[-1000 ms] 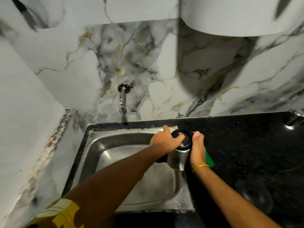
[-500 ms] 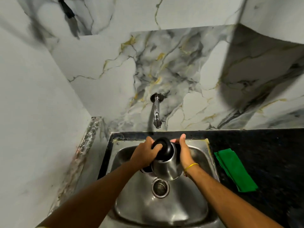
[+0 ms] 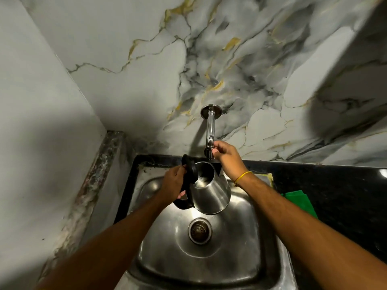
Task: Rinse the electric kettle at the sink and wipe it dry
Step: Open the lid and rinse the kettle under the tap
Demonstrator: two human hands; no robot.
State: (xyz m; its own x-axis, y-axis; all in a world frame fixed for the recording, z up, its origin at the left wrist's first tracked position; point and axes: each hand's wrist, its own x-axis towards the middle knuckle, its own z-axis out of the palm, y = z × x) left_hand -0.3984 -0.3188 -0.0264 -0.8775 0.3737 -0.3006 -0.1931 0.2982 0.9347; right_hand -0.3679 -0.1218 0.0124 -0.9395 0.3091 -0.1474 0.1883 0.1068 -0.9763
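A steel electric kettle [image 3: 211, 193] with a black handle hangs over the steel sink [image 3: 247, 237], its black lid [image 3: 191, 171] flipped open to the left. My left hand [image 3: 174, 185] grips the kettle's handle. My right hand [image 3: 225, 154] pinches the knob at the end of the chrome wall tap [image 3: 210, 130], just above the kettle's open mouth. No water stream is visible. A folded green cloth [image 3: 300, 203] lies on the black counter to the right of the sink, partly hidden by my right forearm.
The sink drain [image 3: 200, 230] sits below the kettle. A black stone counter [image 3: 335, 189] runs to the right. Marble wall tiles rise behind the tap, and a plain wall with a stained ledge [image 3: 98, 174] closes in on the left.
The kettle's lid has swung open. My right hand left the kettle and rose to the tap's knob. The view has shifted, so the sink is now centred.
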